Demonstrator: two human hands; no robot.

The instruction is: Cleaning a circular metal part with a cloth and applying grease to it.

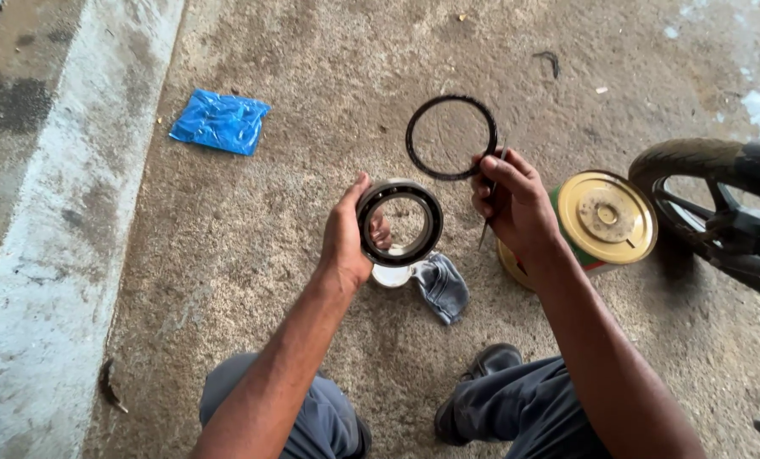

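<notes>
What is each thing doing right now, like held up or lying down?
Left hand: gripping the bearing.
Bearing: held upright, off the floor.
Right hand: pinching the thin black ring and a thin tool.
Thin black ring: held up, apart from the bearing.
Tin can: lying on its side.
Blue bag: flat on the floor.

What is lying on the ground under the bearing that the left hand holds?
Under the bearing in the left hand lie a small white round container and a grey cloth. The bearing and hand cover most of the container, so its contents cannot be seen.
</notes>
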